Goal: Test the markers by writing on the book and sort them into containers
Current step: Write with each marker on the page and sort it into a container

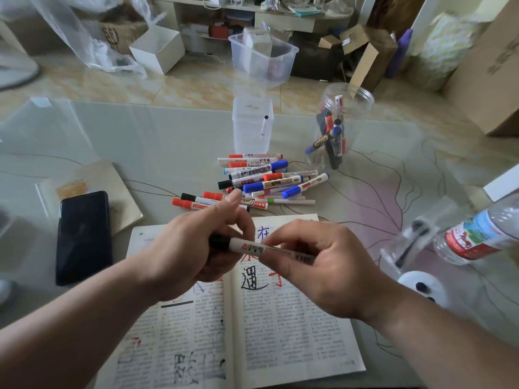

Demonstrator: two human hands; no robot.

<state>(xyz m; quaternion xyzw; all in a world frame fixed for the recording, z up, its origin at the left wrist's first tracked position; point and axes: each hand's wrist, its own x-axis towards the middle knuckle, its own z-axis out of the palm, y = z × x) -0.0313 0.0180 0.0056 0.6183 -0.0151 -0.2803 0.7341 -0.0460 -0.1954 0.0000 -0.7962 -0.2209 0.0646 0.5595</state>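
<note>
Gripped the black cap end of the white-barrelled marker (247, 247) in the curled left hand (191, 248) and pinched the barrel with the right hand (323, 270), held level over the open printed book (280, 332). Called for a straight pull apart, by the look of it — no twisting, no letting go of the cap.

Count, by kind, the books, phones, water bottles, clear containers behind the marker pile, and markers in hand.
Books: 2, the open book and a closed book partly under the phone
Phones: 1
Water bottles: 1, the water bottle
Clear containers: 2, the square tub and the round jar
Markers in hand: 1, the marker, held by left hand and right hand
Total: 7
</note>
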